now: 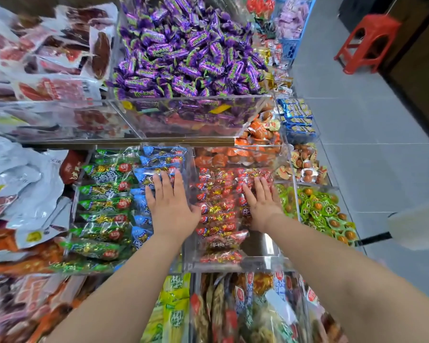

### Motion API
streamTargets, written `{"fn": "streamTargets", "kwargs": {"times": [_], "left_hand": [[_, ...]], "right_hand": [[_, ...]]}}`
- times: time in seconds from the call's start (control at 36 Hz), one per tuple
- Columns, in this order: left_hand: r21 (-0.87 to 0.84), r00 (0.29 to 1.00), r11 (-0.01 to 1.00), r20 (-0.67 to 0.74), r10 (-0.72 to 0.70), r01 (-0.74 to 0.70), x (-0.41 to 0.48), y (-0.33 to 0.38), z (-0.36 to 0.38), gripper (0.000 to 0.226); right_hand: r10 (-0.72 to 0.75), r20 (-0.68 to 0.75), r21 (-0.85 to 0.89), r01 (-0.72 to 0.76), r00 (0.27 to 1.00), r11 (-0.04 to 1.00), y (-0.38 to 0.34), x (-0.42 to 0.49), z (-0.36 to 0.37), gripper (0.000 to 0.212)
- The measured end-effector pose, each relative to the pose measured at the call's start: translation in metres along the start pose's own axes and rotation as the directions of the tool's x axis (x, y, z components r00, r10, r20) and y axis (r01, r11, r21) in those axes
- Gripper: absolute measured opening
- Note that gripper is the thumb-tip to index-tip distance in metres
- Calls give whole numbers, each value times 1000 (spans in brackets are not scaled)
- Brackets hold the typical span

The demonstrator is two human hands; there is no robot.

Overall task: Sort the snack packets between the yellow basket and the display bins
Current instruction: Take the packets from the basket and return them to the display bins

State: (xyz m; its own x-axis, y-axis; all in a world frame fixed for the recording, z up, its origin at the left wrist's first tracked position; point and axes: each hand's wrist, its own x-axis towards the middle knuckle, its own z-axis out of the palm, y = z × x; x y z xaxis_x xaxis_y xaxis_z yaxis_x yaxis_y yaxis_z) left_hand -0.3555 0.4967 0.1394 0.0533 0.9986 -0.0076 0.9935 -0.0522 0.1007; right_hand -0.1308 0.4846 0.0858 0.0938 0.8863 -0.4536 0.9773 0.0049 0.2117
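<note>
Purple candy wrappers [159, 49] — green "Крокант". Green packets [102, 174], red packets [217, 243] — "牛肉", partly legible. Other print blurred.

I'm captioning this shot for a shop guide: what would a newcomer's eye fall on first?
The heap of purple candies in the clear bin at top centre grabs attention first. Below it, the left hand lies flat on blue packets and the right hand on red packets. A red stool stands out on the grey floor at top right.
</note>
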Motion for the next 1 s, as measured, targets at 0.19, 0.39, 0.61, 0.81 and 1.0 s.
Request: {"fn": "streamTargets", "kwargs": {"times": [0.19, 0.39, 0.61, 0.81, 1.0], "left_hand": [[-32, 993, 999, 112, 41, -38, 0, -5, -14, 94], [-183, 973, 955, -42, 228, -232, -31, -2, -58, 52], [-692, 786, 663, 227, 575, -285, -154, 45, -27, 16], [-667, 474, 730, 599, 646, -152, -257, 46, 56, 22], [-419, 229, 852, 838, 496, -312, -327, 17, 123, 28]], "right_hand": [[4, -145, 216, 27, 989, 976, 6, -46, -24, 88], [220, -212, 757, 18, 952, 653, -4, -132, -22, 32], [556, 122, 991, -74, 822, -109, -27, -253, 64, 12], [545, 612, 789, -399, 573, -467, -76, -391, 221, 31], [303, 933, 345, -234, 196, -909, -182, -544, 311, 35]]}}
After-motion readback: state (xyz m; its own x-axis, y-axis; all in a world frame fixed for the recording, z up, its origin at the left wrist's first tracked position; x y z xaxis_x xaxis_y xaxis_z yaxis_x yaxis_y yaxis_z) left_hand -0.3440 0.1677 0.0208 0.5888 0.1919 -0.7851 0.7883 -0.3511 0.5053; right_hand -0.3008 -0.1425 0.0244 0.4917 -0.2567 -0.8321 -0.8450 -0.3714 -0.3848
